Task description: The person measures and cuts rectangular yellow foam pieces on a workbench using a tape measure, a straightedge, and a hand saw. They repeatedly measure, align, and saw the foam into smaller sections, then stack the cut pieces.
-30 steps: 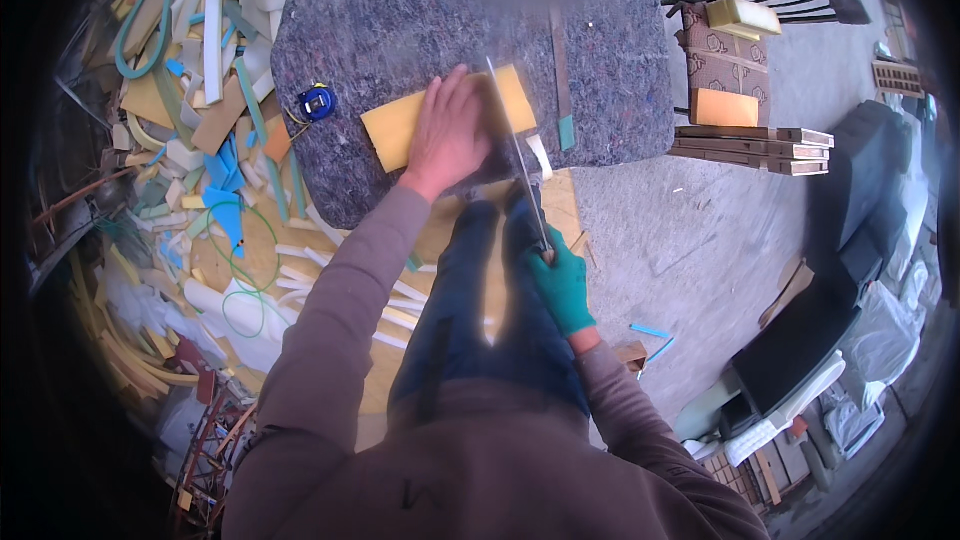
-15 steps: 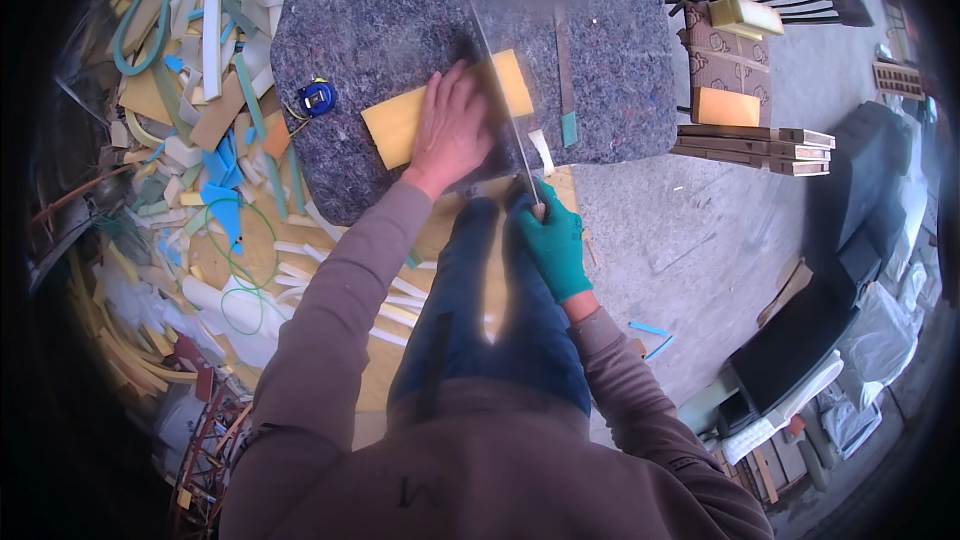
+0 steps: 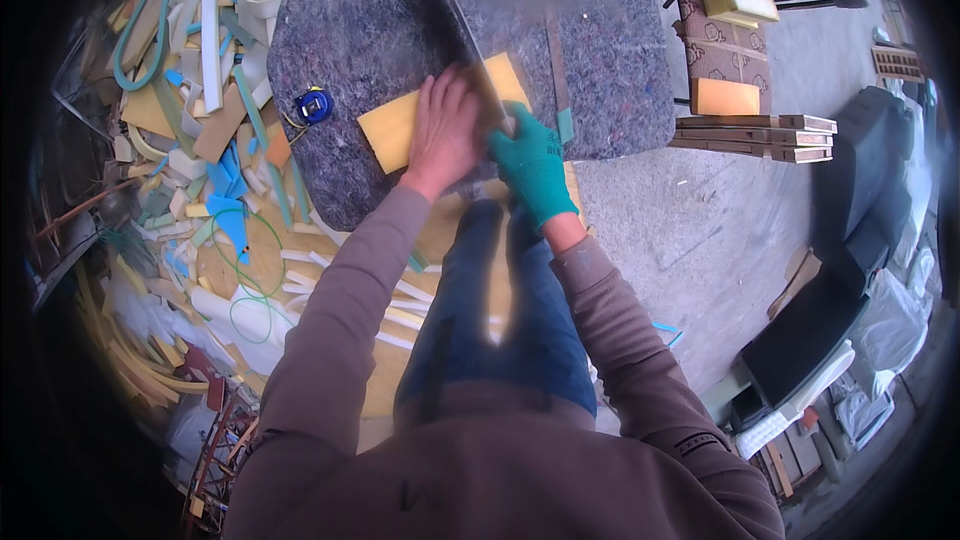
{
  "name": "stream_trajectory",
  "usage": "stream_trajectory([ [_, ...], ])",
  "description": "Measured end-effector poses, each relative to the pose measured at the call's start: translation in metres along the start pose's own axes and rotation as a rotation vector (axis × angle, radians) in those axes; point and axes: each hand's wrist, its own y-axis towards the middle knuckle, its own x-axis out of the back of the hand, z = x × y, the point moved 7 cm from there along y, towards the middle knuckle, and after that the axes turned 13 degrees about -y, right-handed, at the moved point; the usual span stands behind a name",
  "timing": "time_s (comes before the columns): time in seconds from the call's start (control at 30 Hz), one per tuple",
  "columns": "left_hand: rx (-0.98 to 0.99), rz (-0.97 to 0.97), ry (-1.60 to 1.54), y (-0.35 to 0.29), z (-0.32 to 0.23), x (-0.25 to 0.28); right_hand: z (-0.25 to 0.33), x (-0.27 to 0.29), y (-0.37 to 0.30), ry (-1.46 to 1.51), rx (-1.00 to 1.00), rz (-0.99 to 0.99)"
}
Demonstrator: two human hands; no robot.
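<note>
A yellow foam block (image 3: pixel 386 130) lies slantwise on the padded grey table (image 3: pixel 335 20). My bare left hand (image 3: pixel 446 126) presses on top of it, fingers stretched out flat. In its green glove, my right hand (image 3: pixel 533 162) is closed round the handle of a long-bladed knife (image 3: pixel 458 22). The blade crosses the foam just right of my left fingers and points to the far edge of the table. Motion blurs the lower blade, so how deep it sits in the foam cannot be told. The knife's handle is mostly hidden by the glove.
A blue tape measure (image 3: pixel 314 106) rests at the table's left; a thin dark strip with a green end (image 3: pixel 558 70) lies at its right. Foam scraps (image 3: pixel 205 130) heap up on the left. Rightward stand a chair (image 3: pixel 712 50) with foam pieces and stacked wooden frames (image 3: pixel 755 138).
My right hand has pushed the knife forward, away from me, and the glove now reaches the foam's near edge. My left hand and the foam have stayed nearly in place.
</note>
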Motion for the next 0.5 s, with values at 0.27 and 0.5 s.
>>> stream_trajectory([
  [0.27, 0.046, -0.024, 0.034, 0.003, 0.001, -0.002, -0.031, -0.001, -0.046, 0.051, -0.084, -0.028],
  [0.5, 0.074, -0.013, 0.001, 0.001, -0.001, -0.002, -0.089, 0.006, -0.129, -0.194, -0.062, -0.037],
])
